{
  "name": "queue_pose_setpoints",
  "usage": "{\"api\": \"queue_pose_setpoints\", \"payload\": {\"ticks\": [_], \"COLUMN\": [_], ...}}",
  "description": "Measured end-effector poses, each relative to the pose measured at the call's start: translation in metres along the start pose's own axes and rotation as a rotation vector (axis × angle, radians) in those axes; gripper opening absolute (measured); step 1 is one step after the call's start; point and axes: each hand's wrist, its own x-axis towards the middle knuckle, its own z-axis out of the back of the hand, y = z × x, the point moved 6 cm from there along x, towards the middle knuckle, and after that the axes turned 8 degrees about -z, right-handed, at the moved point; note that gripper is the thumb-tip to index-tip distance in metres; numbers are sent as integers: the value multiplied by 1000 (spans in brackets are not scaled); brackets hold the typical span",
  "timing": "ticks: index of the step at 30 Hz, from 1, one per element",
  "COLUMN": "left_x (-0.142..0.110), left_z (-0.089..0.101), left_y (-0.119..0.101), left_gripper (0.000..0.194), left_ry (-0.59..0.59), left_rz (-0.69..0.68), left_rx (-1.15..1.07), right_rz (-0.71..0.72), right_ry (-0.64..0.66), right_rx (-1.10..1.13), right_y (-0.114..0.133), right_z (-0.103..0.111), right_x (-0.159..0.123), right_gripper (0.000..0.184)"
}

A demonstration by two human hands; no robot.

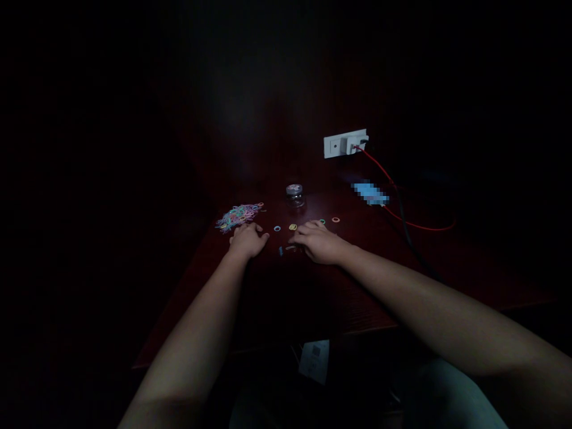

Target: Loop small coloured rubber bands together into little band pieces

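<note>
A pile of small coloured elastic hair bands point(241, 215) lies at the left of the dark red table. My left hand point(248, 241) rests at the near edge of this pile, thumb spread away from the fingers; its fingertips are partly hidden. My right hand point(318, 241) is low over the table with fingers apart, covering part of a row of sorted bands. To its left are a blue band point(277, 229) and yellow bands point(292, 227). Beyond it are a green band point(322, 221) and an orange-pink band point(335, 220). A blue bit point(281, 251) lies between the hands.
Behind the bands stands a clear lidded jar point(295, 196). A pixelated blue phone-like object point(370, 193) is at the right, joined to a red cable point(424, 227) from the wall socket point(335, 145). A black cable point(406, 226) crosses the table. Surroundings are very dark.
</note>
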Motion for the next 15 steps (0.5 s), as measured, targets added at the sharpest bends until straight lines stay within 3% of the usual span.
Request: {"api": "queue_pose_setpoints", "payload": {"ticks": [5, 10, 15], "left_x": [0, 2, 4], "left_z": [-4, -6, -8], "left_y": [-2, 0, 2], "left_gripper": [42, 41, 42], "left_ry": [26, 18, 16], "left_rz": [-3, -2, -7], "left_rx": [5, 9, 2], "right_rz": [-3, -18, -21], "right_ry": [105, 69, 78], "right_rx": [12, 24, 41], "right_y": [2, -3, 1], "right_z": [-10, -9, -9], "right_x": [11, 14, 19], "right_gripper": [38, 24, 30]}}
